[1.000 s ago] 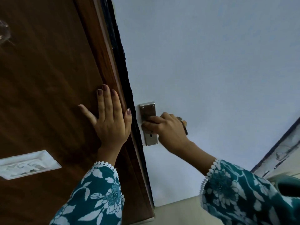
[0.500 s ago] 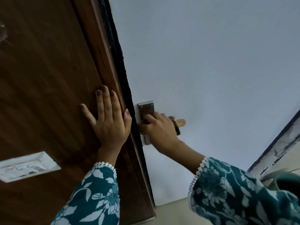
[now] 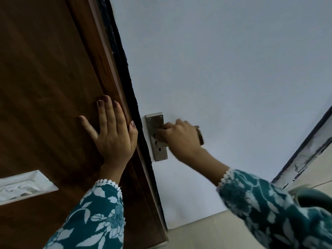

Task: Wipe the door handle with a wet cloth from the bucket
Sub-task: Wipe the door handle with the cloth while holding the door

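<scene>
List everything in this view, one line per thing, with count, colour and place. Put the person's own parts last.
door: one, pale grey-white, filling the centre and right.
handle plate: one, silver metal, on the door near its left edge, with a keyhole low down.
door handle: one, only a dark end shows past the right hand.
wooden frame: one, dark brown, left side.
switch plate: one, white, low on the wooden frame.
floor: one, beige, bottom centre.
cloth: none can be made out.
sleeves: two, teal with white flowers, bottom.
left hand: one, flat with fingers spread on the wooden frame.
right hand: one, closed around the door handle, slightly blurred.
</scene>
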The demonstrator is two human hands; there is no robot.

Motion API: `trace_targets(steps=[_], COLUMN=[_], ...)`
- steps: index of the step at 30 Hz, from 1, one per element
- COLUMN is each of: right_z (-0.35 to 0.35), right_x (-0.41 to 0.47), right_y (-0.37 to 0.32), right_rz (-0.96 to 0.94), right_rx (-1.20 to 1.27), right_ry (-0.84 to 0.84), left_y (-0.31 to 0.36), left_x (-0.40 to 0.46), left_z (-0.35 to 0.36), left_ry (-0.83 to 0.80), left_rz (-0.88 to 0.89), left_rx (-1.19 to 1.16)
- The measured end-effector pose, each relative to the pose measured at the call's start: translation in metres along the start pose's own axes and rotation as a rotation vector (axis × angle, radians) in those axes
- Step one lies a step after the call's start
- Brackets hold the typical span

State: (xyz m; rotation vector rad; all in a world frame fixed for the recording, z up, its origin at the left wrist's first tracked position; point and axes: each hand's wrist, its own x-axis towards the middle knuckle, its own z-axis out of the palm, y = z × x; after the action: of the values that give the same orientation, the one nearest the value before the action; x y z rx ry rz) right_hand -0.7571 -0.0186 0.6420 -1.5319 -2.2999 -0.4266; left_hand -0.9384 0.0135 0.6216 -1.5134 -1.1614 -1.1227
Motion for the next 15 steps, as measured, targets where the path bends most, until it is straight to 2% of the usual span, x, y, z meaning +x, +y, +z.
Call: trace_targets(steps=[3,11,15], right_z=[0.001,-0.014,-0.007], right_x=[0.003,-0.029,-0.018], right_y=[-0.015,0.064,0.03], right_rz=[-0.034,0.137,0.056], right_rx=[-0.003,-0.008,-0.055], right_ry=[-0.022,-0.042,-0.019], left_y=[-0.001,0.001,0.002], left_x=[-0.001,0.0,0.0], left_z=[-0.002,0.001,0.001], left_ry=[-0.02,0.011,0.022], left_rz=[0.021,0.017,0.015], left_rx=[-0.008,0.004,0.003])
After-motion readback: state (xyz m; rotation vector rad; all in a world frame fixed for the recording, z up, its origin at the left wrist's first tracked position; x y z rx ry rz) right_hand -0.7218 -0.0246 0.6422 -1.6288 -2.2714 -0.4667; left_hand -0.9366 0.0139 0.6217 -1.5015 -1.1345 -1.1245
